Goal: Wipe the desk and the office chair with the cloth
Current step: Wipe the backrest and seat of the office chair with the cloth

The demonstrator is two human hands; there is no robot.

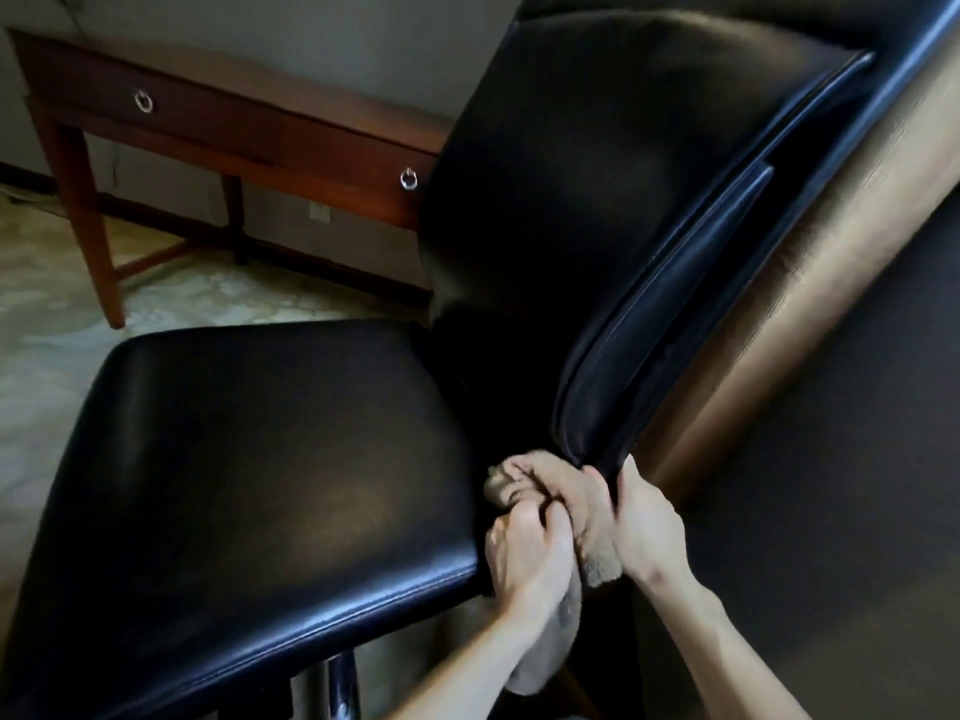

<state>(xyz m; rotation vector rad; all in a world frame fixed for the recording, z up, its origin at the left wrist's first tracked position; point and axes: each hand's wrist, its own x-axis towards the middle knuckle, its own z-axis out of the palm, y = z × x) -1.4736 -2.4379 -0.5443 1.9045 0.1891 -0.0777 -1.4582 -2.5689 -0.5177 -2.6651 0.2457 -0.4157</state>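
A black leather office chair (270,449) fills the middle of the view, its seat at the left and its padded backrest (597,163) rising to the right. A beige-grey cloth (545,485) is bunched at the lower corner of the backrest, where seat and back meet. My left hand (524,553) is closed on the cloth at the seat's rear edge, and part of the cloth hangs down below it. My right hand (644,522) also grips the cloth and presses against the backrest's lower edge. The wooden desk (249,122) stands behind the chair at the upper left.
The desk has two drawers with metal ring pulls (144,102) and stands against a pale wall. A pale patterned floor (41,314) lies left of the chair. The chair's chrome post (332,688) shows below the seat. A brown panel (779,314) runs diagonally at the right.
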